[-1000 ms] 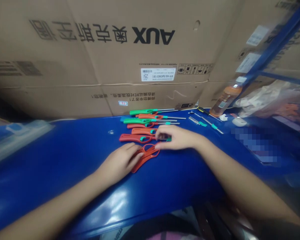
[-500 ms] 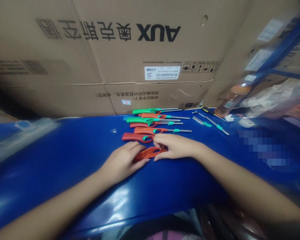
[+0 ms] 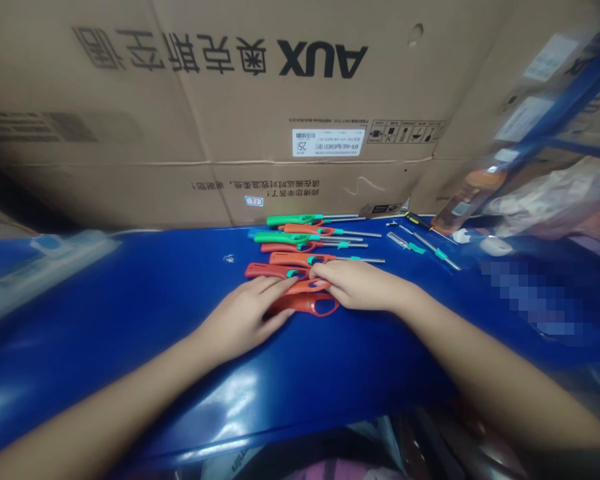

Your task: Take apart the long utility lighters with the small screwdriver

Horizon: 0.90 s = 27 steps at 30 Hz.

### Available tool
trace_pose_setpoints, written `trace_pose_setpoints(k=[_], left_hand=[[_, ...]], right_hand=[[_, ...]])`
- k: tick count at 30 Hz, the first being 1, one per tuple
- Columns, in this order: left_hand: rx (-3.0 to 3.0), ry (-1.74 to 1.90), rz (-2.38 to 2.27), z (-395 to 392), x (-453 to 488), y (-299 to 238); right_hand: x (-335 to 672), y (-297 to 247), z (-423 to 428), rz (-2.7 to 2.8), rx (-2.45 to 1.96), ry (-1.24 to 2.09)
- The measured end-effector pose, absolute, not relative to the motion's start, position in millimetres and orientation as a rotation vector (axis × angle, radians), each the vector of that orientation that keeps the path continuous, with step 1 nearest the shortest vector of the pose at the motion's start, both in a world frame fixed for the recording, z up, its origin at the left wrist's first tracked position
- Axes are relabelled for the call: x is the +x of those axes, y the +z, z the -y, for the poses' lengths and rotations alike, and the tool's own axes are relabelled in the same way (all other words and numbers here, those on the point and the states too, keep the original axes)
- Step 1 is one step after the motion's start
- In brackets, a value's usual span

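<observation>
On the blue table (image 3: 130, 320) both my hands meet over a pair of orange plastic lighter-handle shells (image 3: 307, 301). My left hand (image 3: 245, 313) grips their left end with curled fingers. My right hand (image 3: 355, 283) presses on their right end, fingers closed over the upper shell. Just behind lies a row of several assembled long-nosed lighters (image 3: 300, 250) with orange or green handles and metal tubes pointing right.
Loose metal tubes with teal clips (image 3: 423, 247) lie at the back right near an orange bottle (image 3: 467, 193) and a clear plastic bag (image 3: 555, 193). Large cardboard boxes (image 3: 280, 107) wall off the back. A clear bag (image 3: 40, 267) sits at far left.
The two orange shells, splayed apart a second ago, now lie together lengthwise between my hands. My right hand has drawn back from the lighter row onto the shells.
</observation>
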<state>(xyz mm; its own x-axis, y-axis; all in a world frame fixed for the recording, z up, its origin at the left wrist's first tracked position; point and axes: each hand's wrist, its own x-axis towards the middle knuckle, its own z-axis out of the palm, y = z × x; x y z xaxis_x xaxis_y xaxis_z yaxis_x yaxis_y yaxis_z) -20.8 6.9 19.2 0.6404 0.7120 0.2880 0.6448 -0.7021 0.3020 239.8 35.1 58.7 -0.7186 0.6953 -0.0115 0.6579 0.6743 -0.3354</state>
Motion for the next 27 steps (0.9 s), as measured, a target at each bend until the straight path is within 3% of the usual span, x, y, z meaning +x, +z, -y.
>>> trace_pose_setpoints(k=[13, 27], left_hand=[[2.373, 0.693, -1.010, -15.9, -25.3, 10.9], [2.478, 0.693, -1.015, -17.5, -24.5, 16.2]], right_hand=[[243.4, 79.2, -24.5, 2.799, -1.207, 0.492], [234.4, 48.6, -37.3, 2.792, -0.917, 0.271]])
